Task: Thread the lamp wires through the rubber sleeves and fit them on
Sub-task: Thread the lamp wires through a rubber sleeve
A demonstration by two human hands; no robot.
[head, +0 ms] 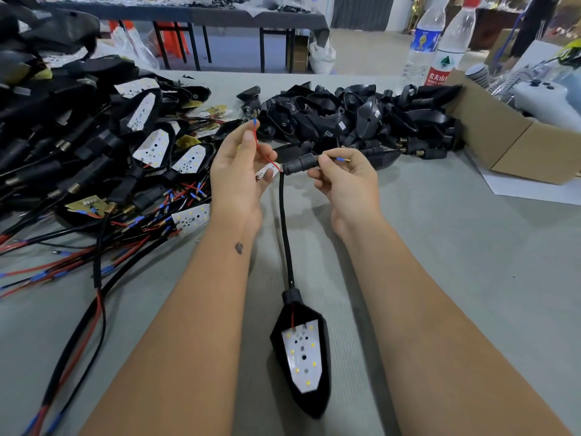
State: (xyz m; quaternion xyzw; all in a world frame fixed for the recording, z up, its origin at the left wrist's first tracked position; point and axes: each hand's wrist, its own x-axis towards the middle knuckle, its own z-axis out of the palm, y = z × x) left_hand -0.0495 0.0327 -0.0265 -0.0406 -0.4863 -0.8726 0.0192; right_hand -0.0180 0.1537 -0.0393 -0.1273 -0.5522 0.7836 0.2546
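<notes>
Near desk edge: black lamp, white LED board up, black cable running away to a ribbed rubber sleeve mid-desk. Right hand pinches the sleeve, a blue-tipped wire poking out; left hand pinches the red wire. Right edge: cardboard box, contents unclear. Left, wired lamps heaped; far, black housings, two bottles.

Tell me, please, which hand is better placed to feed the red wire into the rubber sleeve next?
Probably the left hand: it already pinches the red wire, while the right hand holds the rubber sleeve.
</notes>
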